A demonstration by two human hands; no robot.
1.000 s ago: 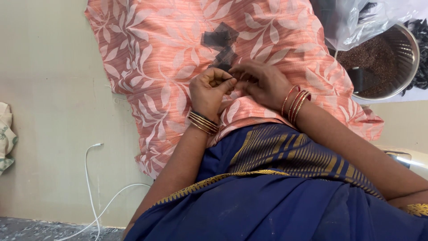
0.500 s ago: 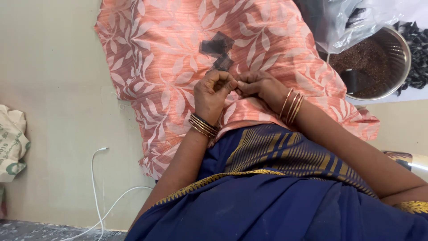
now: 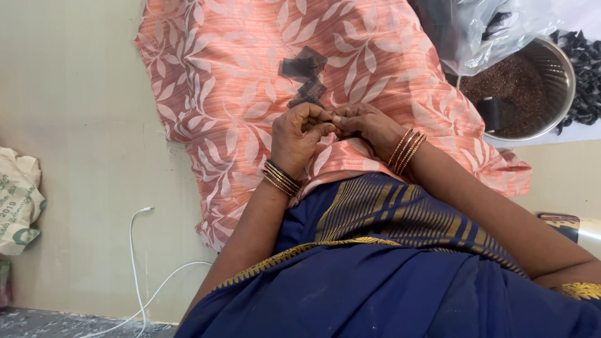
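Two hands meet over a salmon-pink cloth (image 3: pixel 250 75) with a pale leaf print, spread on the floor (image 3: pixel 69 125). The left hand (image 3: pixel 299 134) is curled closed, thumb pressed to forefinger, and the right hand (image 3: pixel 369 125) is curled the same way, its fingertips touching the left's; whatever is pinched between them is too small and too hidden by the fingers to make out. Just beyond the knuckles a few dark flat pieces (image 3: pixel 303 72) lie on the cloth, squarish and partly overlapping, of a kind that cannot be told from here. At the far right a round steel bowl (image 3: pixel 560 75) stands on the cloth's edge, filled with fine reddish-brown grains, with a dark scoop-like shape sunk in them. A clear crumpled plastic bag (image 3: pixel 476 31) lies over the bowl's far rim, cut off by the top of the frame, its contents blurred. Beside the bowl, at the right edge, is a heap of black shrivelled pieces (image 3: pixel 582 75), only partly in view. At the left edge sits a cream cloth bag (image 3: pixel 19 200) with green printing, cut off by the frame. A white cable (image 3: pixel 134 263) curls on the floor near it. Blue fabric with gold stripes (image 3: pixel 388 275) covers the lap and hides the near edge of the pink cloth.
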